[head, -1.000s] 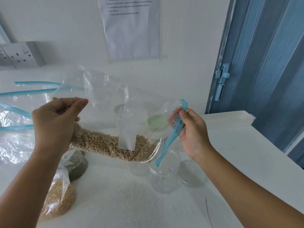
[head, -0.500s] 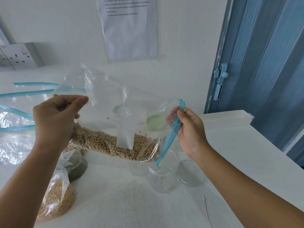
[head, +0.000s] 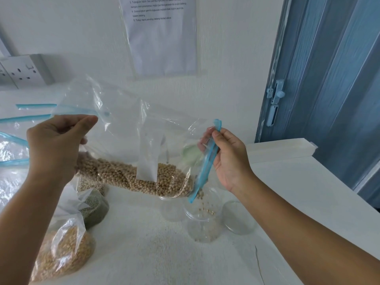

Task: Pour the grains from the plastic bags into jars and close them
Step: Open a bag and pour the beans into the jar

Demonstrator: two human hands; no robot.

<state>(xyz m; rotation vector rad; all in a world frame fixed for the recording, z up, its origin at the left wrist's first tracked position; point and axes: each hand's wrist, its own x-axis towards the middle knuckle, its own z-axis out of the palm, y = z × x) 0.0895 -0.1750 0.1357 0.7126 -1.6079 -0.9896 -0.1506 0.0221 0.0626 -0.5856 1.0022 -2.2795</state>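
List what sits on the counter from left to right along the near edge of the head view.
Yellow grain bag → green grain bag → jar catching soybeans → lid.

A plain white wall (head: 61, 27) is seen behind the white speckled table (head: 144, 254). A printed paper notice (head: 160, 36) in a clear sleeve is fixed to it, a white double socket (head: 22, 72) at left. A blue panelled door (head: 329, 79) with a pale latch (head: 276, 93) stands at right.
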